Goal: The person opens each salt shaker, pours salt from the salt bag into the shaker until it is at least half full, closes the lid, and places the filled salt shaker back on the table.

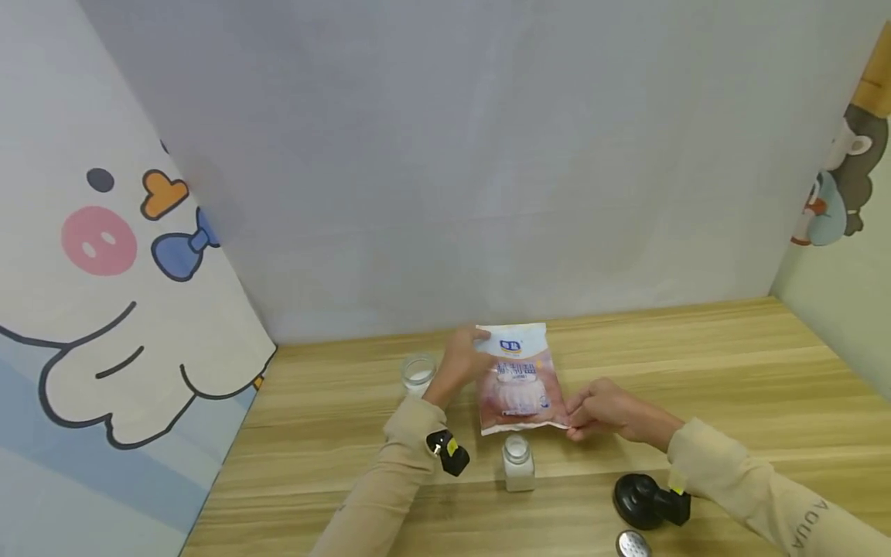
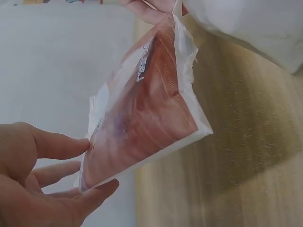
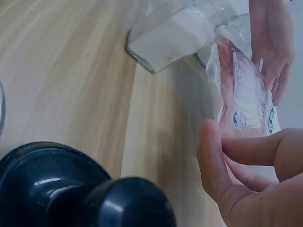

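A pink-brown and white plastic packet [image 1: 518, 391] with a blue logo stands tilted in the middle of the table, its printed face towards me. My left hand [image 1: 461, 360] holds its left edge near the top, thumb in front and fingers behind in the left wrist view. Down at the lower right corner, my right hand [image 1: 605, 410] pinches the packet between thumb and fingers. Just in front of the packet stands a small square glass bottle [image 1: 518, 468], uncapped, with white contents. A round glass jar [image 1: 419, 373] with something white inside is behind my left wrist.
A black round piece [image 1: 635, 501] with a knob-like part lies below my right forearm. Near the front edge of the view is a silver perforated lid [image 1: 633, 544]. The pale wall [image 1: 487, 193] closes off the table's back.
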Tool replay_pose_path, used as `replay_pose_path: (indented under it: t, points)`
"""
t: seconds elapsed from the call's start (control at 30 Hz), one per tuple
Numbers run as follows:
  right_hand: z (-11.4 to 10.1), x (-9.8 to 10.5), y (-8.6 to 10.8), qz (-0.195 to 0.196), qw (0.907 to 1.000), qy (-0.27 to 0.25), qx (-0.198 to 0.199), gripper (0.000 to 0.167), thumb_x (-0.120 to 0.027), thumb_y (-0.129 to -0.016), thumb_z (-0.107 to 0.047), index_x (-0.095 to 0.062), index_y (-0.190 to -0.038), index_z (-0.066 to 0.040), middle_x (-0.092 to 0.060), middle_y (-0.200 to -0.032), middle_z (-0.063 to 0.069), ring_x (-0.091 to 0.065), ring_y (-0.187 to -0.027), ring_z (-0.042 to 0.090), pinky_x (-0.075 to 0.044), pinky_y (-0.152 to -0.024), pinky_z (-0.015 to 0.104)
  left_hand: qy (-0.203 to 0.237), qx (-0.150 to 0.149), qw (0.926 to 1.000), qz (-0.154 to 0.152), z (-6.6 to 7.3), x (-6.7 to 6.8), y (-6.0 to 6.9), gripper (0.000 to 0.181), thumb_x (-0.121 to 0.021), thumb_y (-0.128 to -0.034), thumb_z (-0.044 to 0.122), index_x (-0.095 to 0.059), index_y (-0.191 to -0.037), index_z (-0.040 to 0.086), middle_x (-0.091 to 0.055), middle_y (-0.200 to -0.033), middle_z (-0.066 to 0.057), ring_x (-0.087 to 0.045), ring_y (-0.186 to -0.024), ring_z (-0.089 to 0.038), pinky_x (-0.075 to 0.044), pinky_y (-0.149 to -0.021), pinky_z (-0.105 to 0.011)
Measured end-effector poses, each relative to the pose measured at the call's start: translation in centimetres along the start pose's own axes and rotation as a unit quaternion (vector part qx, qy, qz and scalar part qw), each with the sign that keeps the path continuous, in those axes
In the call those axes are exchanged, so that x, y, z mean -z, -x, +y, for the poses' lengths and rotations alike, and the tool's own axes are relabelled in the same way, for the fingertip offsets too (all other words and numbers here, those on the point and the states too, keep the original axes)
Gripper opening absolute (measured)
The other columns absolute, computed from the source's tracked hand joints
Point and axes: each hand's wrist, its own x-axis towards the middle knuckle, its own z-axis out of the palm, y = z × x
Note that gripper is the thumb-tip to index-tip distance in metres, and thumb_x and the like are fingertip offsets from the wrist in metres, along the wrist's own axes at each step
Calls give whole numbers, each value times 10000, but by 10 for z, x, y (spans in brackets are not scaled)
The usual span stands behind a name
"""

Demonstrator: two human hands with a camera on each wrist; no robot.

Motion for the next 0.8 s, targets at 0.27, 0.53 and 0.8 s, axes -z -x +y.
replay_pose_path:
  t: [0.27, 0.53, 0.8]
  points:
    - [5, -4, 4, 159, 9979, 614, 113, 256, -587, -739, 162, -567, -987, 222, -623, -752, 121, -638, -640, 157, -595, -638, 286, -153, -214, 9985, -478, -15, -11, 3, 530, -624, -708, -97, -572, -1235, -66, -351, -1444, -247, -347, -1318, -365, -356, -1084, -415]
    - [2, -8, 8, 127, 9964, 803, 236, 425, -620, -742, 121, -477, -1121, 251, -624, -866, 209, -650, -694, 200, -597, -690, 355, -569, -665, 9953, -423, -30, -6, 9, 520, -569, -693, -81, -584, -1212, -71, -339, -1439, -274, -319, -1328, -404, -266, -1128, -460]
    - [-10, -8, 22, 467, 9895, 1319, 372, 519, -684, -741, 65, -448, -1179, 210, -608, -1000, 262, -650, -797, 255, -588, -719, 381, -340, -803, 9961, -102, -35, 3, 17, 473, -610, -689, -89, -637, -1155, -21, -366, -1440, -247, -345, -1314, -415, -302, -1103, -491]
